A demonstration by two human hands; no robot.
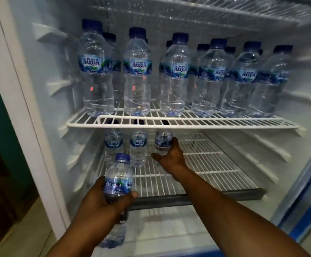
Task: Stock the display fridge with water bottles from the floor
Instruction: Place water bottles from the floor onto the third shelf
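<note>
Water bottles of clear ribbed plastic with dark blue caps and blue "AQUA" labels are the stock, housed in a white display fridge [39, 101] standing open. Its upper white wire shelf [169, 120] carries a full front row of six upright bottles [137, 71], with further caps visible behind. The lower white wire shelf [197, 164] is mostly bare: two bottles [138, 147] stand upright at the rear left, just beside one another. The right hand [169, 154] reaches to the back of that shelf, its grip closed round the lower body of a third bottle [163, 139], next in the row; whether its base is seated cannot be told. The left hand [104, 199] holds a fourth bottle [118, 180] in front of the shelf edge, grip clamped about the label; another bottle [114, 236] shows below that hand, and how it is held cannot be told. Judgement: full bottles should be moderately heavy, thin-walled and yielding under squeeze, possibly slick; the waist at the label offers the firmest hold. Narrow bases on wire bars risk tipping.
</note>
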